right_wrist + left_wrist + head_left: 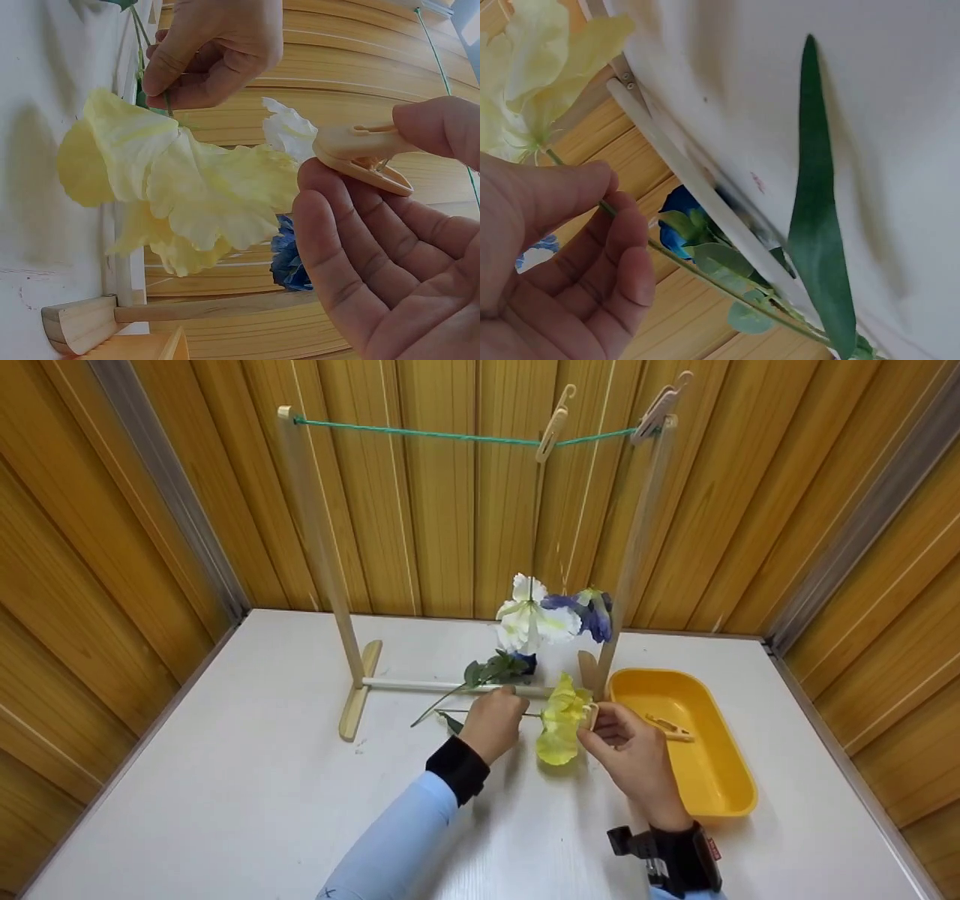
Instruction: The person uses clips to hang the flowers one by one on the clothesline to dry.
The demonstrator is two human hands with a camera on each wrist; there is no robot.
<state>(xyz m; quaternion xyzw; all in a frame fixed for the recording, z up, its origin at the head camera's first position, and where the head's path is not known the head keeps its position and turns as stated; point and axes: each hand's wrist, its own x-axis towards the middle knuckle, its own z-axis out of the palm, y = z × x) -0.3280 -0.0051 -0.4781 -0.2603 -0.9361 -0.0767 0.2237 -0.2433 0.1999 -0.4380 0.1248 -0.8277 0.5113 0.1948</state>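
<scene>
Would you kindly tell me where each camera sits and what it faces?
Head: worn on the head, looking forward and down at the table, drying rack, yellow tray; both forearms and hands show.
Left wrist: by the left hand, facing its pinch on the green stem.
Right wrist: by the right hand, facing the clothespin it pinches; the left hand shows too.
Shared: all three show the yellow flower.

Staged test booth — wood-panel walls; bare white table
</scene>
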